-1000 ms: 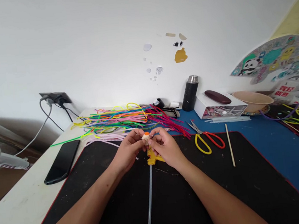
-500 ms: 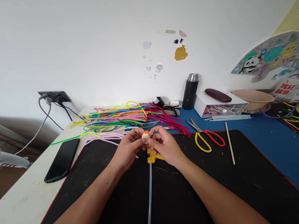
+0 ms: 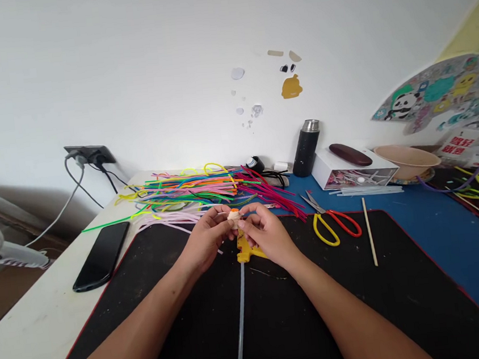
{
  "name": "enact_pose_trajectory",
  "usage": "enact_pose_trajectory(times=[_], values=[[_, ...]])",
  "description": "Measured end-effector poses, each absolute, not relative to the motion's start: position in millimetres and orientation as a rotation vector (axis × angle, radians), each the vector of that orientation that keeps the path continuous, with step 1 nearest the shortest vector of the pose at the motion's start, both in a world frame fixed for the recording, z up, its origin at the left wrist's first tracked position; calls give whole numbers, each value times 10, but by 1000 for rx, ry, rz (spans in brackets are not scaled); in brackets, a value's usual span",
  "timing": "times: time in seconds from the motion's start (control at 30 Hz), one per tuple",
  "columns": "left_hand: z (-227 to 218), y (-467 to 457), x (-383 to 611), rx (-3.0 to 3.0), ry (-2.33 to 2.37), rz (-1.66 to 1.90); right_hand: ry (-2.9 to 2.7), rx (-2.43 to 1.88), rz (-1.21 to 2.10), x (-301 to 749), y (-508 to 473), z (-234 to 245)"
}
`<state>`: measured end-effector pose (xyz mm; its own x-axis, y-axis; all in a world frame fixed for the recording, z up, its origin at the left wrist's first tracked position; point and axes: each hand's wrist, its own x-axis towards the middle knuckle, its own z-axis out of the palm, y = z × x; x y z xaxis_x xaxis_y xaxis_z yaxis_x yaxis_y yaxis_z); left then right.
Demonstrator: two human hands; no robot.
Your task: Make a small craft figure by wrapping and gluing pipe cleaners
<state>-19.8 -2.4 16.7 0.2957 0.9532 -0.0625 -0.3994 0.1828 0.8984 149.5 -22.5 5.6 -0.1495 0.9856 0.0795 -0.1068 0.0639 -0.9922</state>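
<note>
Between the fingertips of my left hand and my right hand is a small cream-coloured piece with an orange top. Both hands are closed on it in a pinch; its exact kind is too small to make out. Just below them a yellow hot glue gun lies on the black mat, partly covered by my right hand. A long translucent glue stick runs from its back end toward me.
Many coloured pipe cleaners lie behind my hands. Scissors and a thin wooden stick are to the right. A black phone lies left. A dark flask and a white box stand at the back.
My hands stay together on the small piece, which has turned slightly so that less orange shows. The whole view has shifted a little.
</note>
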Motion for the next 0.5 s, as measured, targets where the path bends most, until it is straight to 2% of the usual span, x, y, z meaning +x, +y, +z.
enact_pose_trajectory(times=[0.5], values=[[157,-75,-197,1233,713,987,-1187,-1016,1327,1547,-196,93]])
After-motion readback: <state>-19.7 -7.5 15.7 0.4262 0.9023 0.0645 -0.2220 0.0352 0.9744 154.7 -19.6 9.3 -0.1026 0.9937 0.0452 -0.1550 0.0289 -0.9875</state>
